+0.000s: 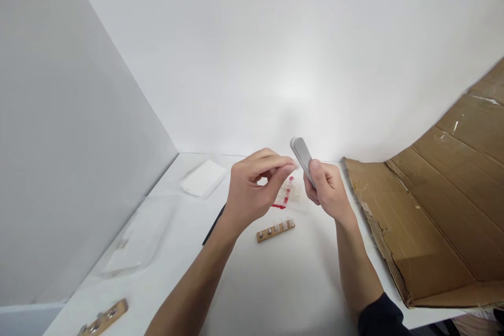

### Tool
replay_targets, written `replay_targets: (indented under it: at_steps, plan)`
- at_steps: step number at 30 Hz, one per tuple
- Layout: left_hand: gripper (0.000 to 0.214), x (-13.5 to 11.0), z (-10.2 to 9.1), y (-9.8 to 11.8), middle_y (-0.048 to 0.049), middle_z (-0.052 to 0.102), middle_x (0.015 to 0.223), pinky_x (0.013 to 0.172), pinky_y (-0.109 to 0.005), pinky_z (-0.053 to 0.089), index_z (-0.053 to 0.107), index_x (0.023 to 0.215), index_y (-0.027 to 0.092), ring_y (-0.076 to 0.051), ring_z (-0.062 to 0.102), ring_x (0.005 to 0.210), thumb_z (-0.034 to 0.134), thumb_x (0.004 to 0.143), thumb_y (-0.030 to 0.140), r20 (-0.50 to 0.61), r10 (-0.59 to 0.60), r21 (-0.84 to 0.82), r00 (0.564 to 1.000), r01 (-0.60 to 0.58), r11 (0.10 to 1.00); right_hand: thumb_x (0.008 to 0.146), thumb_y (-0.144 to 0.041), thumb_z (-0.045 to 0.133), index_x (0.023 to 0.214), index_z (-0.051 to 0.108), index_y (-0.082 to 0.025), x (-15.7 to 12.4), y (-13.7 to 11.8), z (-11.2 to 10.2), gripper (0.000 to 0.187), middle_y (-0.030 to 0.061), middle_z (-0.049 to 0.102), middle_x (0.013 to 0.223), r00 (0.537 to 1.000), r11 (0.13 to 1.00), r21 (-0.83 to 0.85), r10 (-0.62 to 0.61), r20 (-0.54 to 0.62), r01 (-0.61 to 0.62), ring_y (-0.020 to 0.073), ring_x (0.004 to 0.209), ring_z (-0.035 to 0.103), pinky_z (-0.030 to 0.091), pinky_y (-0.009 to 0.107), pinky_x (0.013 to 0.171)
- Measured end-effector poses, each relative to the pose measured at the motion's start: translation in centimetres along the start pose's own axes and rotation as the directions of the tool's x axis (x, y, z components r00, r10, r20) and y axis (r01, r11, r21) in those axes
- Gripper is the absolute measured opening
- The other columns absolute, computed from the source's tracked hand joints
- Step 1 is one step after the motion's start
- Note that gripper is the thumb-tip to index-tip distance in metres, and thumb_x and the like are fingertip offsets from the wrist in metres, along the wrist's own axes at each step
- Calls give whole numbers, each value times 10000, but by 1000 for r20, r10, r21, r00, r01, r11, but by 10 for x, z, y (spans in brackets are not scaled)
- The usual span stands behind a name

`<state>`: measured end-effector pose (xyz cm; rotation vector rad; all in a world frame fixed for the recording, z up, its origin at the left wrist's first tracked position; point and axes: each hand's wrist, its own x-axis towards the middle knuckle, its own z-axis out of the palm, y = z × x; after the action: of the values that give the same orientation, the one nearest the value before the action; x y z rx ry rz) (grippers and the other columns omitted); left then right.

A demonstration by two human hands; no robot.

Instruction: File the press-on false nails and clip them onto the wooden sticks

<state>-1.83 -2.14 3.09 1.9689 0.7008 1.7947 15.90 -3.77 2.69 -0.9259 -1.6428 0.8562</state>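
My right hand (326,186) grips a flat grey bar with rounded ends (302,156), its upper end tilted to the left. Close beside the bar, my left hand (258,184) is closed in a pinch, thumb against fingers. Something small and whitish seems to show at the fingertips, too blurred to name. Below the hands, a wooden strip (275,231) lies on the white table, bearing a row of small metal and clear pieces. Behind it is a clear plastic bag with red print (287,194), partly hidden by my left hand.
A white packet (203,178) lies at the back left, with a clear plastic bag (137,236) nearer. Another wooden strip with metal pieces (103,320) is at the front left. A dark thin object (213,224) shows beside my left forearm. Opened cardboard (433,210) covers the right side.
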Motion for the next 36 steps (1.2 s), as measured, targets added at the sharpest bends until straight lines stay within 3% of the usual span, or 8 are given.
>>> replay_targets:
  at_steps: [4, 9, 15, 26, 29, 34, 36]
  plan:
    - [181, 1, 0, 1, 0, 657, 667, 454, -216, 408, 782, 796, 210, -90, 544, 569, 735, 969, 230, 11, 52, 47, 999, -52, 998, 1040, -724, 461, 543, 413, -221, 1, 3, 2, 709, -47, 360, 427, 997, 999, 43, 26, 75, -30, 88, 396, 326, 263, 271, 418]
    - [179, -2, 2, 4, -9, 724, 734, 515, -224, 465, 812, 864, 225, -95, 581, 592, 689, 979, 164, 53, 99, 129, 994, -105, 986, 1058, -705, 434, 539, 395, -225, 3, 3, 0, 708, -60, 318, 419, 993, 990, 125, 58, 103, -70, 79, 361, 295, 234, 262, 392]
    - [152, -1, -1, 6, -12, 735, 735, 500, -220, 456, 818, 860, 219, -91, 576, 582, 719, 959, 162, 0, 124, 121, 992, -124, 985, 1062, -693, 440, 537, 405, -224, 3, 3, -8, 705, -67, 305, 416, 970, 986, 120, 85, 227, -115, 76, 355, 293, 227, 252, 385]
    - [179, -2, 0, 5, -11, 725, 710, 462, -220, 424, 816, 824, 220, -89, 566, 562, 719, 974, 201, -1, 123, 108, 992, -122, 987, 1050, -727, 416, 547, 404, -228, 1, -2, -12, 709, -63, 316, 432, 956, 991, 66, 95, 278, -118, 79, 378, 284, 223, 258, 393]
    - [185, -3, -2, 6, -9, 726, 712, 483, -226, 450, 815, 823, 223, -91, 571, 565, 714, 976, 201, 3, 121, 114, 993, -121, 986, 1046, -731, 425, 542, 399, -225, 3, 0, -8, 714, -59, 319, 432, 965, 992, 58, 95, 245, -112, 79, 380, 289, 223, 260, 395]
    - [139, -3, -2, 8, -17, 751, 760, 509, -231, 473, 825, 870, 223, -101, 607, 603, 728, 964, 191, 9, 97, 106, 995, -97, 990, 1036, -736, 450, 537, 400, -228, 7, 5, -3, 713, -61, 309, 413, 994, 992, 83, 96, -43, -92, 80, 361, 288, 211, 260, 381]
    - [143, -3, -1, 8, -12, 745, 744, 498, -225, 461, 819, 863, 223, -100, 608, 603, 726, 960, 174, 9, 92, 95, 996, -92, 991, 1049, -734, 412, 529, 394, -231, 6, 5, -3, 724, -61, 298, 403, 997, 990, 121, 79, -21, -76, 81, 347, 274, 204, 264, 374]
